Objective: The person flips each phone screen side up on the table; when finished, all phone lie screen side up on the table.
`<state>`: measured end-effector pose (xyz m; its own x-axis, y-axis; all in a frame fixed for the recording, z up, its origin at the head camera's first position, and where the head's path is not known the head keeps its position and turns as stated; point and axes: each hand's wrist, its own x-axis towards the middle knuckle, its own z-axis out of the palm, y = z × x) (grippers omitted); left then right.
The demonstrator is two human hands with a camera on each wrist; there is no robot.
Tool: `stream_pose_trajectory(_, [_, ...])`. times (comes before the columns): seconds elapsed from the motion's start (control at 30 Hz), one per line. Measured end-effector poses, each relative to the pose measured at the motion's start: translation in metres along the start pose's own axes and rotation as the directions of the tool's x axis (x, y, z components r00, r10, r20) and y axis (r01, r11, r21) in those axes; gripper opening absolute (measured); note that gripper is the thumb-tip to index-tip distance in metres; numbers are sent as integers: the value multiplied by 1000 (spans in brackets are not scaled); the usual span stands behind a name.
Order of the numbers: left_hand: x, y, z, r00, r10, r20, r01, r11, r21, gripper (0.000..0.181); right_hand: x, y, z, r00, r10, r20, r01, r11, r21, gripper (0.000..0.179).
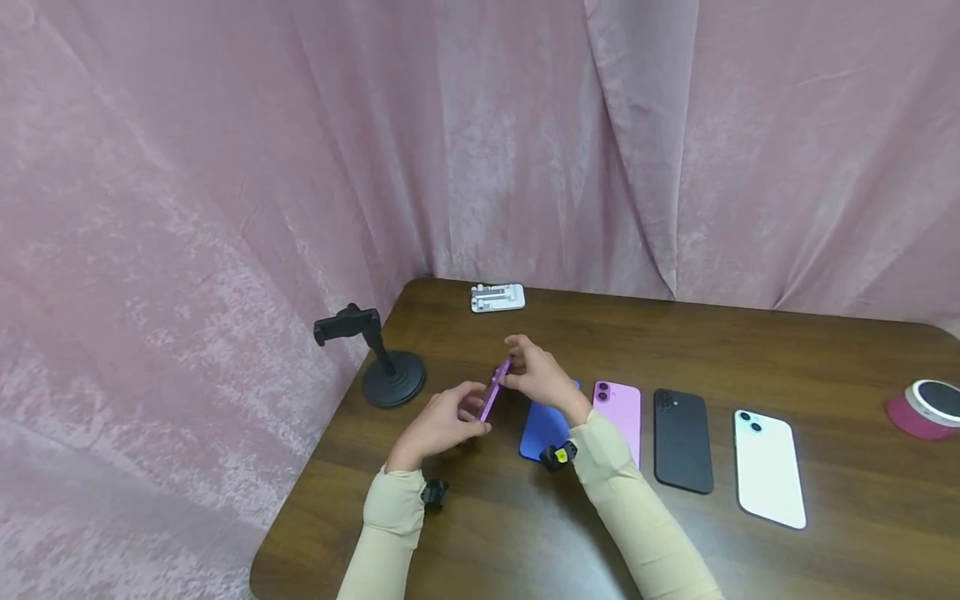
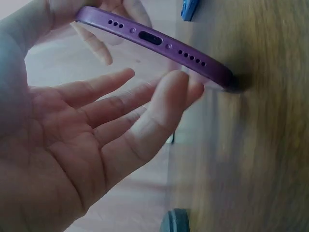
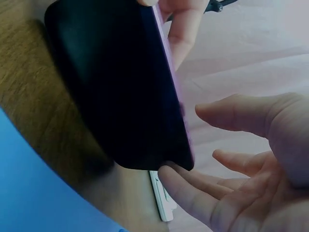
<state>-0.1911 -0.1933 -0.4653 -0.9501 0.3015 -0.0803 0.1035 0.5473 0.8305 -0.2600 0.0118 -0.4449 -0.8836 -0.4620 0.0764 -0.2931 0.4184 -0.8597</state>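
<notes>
Pink velvet curtains (image 1: 525, 150) hang behind and to the left of a brown wood-grained counter (image 1: 480, 542). Five phones are in view: four lie in a row, one blue (image 1: 542, 431), one lilac (image 1: 619, 406), one black (image 1: 682, 442) and one white (image 1: 769, 471), while a purple phone (image 1: 493, 393) tilts above the counter, pinched in the left hand (image 1: 444, 423). The right hand (image 1: 546, 382), thumb and fingers apart, reaches its upper end. Also present: one black stand (image 1: 393, 379), one white folded gadget (image 1: 498, 298), one pink-and-white round container (image 1: 924, 410).
</notes>
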Motion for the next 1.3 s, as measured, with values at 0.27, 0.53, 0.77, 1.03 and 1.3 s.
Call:
stream_pose_trajectory(0.27, [-4, -2, -7, 999, -29, -25, 27, 997, -77, 47, 2, 11, 9, 998, 19, 61, -17, 999, -34, 69])
stream_pose_trajectory(0.53, [-7, -2, -9, 999, -26, -29, 23, 994, -108, 37, 5, 17, 17, 996, 8, 92, 0, 996, -88, 73])
stream_pose_trajectory(0.77, [-7, -1, -8, 999, -9, -47, 3, 990, -142, 39, 4, 18, 21, 993, 62, 103, -52, 993, -104, 80])
stream_pose_trajectory(1.03, [-7, -1, -5, 999, 15, -38, -20, 988, -156, 39, 4, 20, 22, 995, 43, 85, -37, 996, -76, 79])
stream_pose_trajectory(1.3, [-6, -1, -4, 998, 43, -41, -49, 986, -158, 38, 5, 21, 22, 997, 29, 65, -23, 995, -102, 78])
